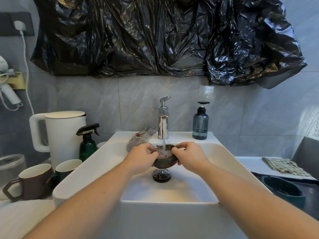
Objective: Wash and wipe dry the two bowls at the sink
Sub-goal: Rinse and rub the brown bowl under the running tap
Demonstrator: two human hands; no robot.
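Observation:
A small dark glazed bowl [164, 161] hangs over the white sink [215, 157], right under the chrome tap [163, 125]. Water runs from the tap into the bowl and fills it. My left hand [140, 159] grips the bowl's left side, fingers curled over the rim. My right hand [189, 157] grips its right side the same way. A second bowl, dark green [283, 188], sits on the dark counter at the right. A patterned cloth [141, 138] lies on the sink's back ledge, left of the tap.
The drain plug [161, 176] sits below the bowl. A blue soap pump bottle [200, 124] stands right of the tap. On the left are a green spray bottle [88, 144], a white kettle [60, 135] and mugs [32, 181]. A checked cloth [284, 167] lies at the right.

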